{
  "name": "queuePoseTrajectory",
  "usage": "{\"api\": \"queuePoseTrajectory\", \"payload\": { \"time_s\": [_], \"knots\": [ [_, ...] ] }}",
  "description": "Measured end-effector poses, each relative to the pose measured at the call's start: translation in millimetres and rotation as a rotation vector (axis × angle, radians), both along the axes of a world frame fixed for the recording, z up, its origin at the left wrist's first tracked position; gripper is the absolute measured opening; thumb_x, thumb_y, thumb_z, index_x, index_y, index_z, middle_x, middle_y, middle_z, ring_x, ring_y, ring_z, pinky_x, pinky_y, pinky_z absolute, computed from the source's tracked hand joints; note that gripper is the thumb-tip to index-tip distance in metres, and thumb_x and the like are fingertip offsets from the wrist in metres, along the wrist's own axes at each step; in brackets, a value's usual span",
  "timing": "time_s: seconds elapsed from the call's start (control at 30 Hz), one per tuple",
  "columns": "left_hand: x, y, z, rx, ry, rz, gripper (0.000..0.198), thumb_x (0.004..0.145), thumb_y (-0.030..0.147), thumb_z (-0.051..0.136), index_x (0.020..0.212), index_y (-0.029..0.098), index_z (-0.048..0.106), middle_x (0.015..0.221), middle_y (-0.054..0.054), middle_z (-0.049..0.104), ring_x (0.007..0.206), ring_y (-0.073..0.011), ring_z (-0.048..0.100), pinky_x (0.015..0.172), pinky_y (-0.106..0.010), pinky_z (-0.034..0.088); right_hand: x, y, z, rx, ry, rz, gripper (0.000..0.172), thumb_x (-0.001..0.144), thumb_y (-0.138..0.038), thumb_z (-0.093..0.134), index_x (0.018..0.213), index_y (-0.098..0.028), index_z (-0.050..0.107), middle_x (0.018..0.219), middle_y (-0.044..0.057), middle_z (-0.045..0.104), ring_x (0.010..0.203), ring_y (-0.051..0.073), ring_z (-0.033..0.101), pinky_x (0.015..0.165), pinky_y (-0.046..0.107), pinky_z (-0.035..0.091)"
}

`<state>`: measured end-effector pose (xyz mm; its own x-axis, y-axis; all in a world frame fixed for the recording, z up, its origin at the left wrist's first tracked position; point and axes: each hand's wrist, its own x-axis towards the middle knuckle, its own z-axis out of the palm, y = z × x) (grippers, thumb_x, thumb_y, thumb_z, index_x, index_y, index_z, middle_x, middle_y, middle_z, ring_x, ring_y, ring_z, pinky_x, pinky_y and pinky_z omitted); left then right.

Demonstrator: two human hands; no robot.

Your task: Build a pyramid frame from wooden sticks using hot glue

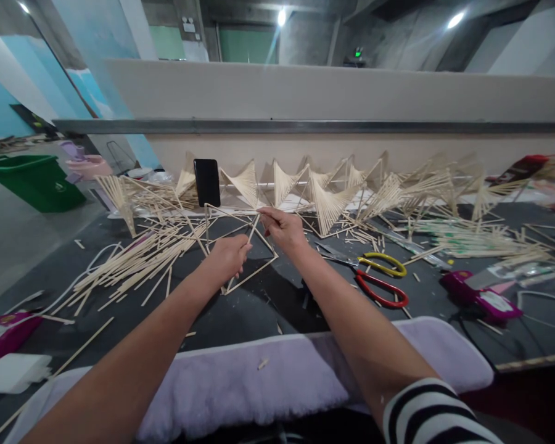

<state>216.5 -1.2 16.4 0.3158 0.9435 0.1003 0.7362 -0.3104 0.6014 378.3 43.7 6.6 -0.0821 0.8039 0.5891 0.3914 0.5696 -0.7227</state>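
Both hands are on the stick frame (252,275), which sits mid-table on the dark mat (259,311), just past the fleece pad (268,382) cushioning the forearms at the table edge. The left hand (229,256) is closed around the lower end of a thin stick (253,229), low and close to the frame's base, probably bracing it so nothing slides. The right hand (282,228) pinches the upper end of the same stick between thumb and fingertips at the frame's top corner; a light grip suits a part this flimsy. I can't tell whether that stick is bonded or only held in place, since fingers cover both ends. The layout reads as zoned. The loose sticks (134,262) are fanned out on the left, within easy reach. The yellow-handled scissors (383,264), red-handled scissors (382,291) and magenta glue gun (481,300) are parked on the right. The black phone (207,182) is propped upright behind the frame, screen toward the person. The finished fan-shaped stick panels (328,200) are lined up along the back wall, clear of the work zone.
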Motion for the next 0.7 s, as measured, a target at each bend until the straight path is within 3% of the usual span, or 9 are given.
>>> {"api": "queuePoseTrajectory", "payload": {
  "time_s": [0.37,0.57,0.7],
  "knots": [
    [0.9,0.6,3.4,-0.013,0.049,0.005,0.024,0.083,0.032,0.038,0.063,0.019,0.043,0.05,0.002,0.053,0.035,-0.0097,0.05,0.038,-0.019,0.037,-2.8,6.0,-5.4,0.001,0.021,-0.018,0.028,0.081,-0.036,0.051,0.099,-0.02,0.066,0.072,-0.001,0.066,0.049,0.008,0.056,0.056,0.021,0.048],
    [2.9,-0.1,6.9,-0.011,0.082,-0.005,0.023,0.083,0.027,0.039,0.061,0.019,0.042,0.048,0.003,0.052,0.033,-0.0094,0.049,0.039,-0.02,0.037,-1.8,8.2,-2.9,0.051,0.018,-0.018,0.025,0.079,-0.034,0.054,0.093,-0.019,0.069,0.08,0.002,0.068,0.066,0.011,0.062,0.064,0.022,0.049],
    [2.3,0.0,8.3,-0.015,0.067,-0.014,0.023,0.083,0.025,0.04,0.061,0.018,0.041,0.045,0.005,0.05,0.032,-0.009,0.048,0.04,-0.02,0.037,-4.1,6.8,1.1,0.013,0.054,-0.016,0.024,0.078,-0.034,0.056,0.09,-0.017,0.069,0.072,0.001,0.067,0.057,0.009,0.059,0.057,0.021,0.048]
  ]
}}
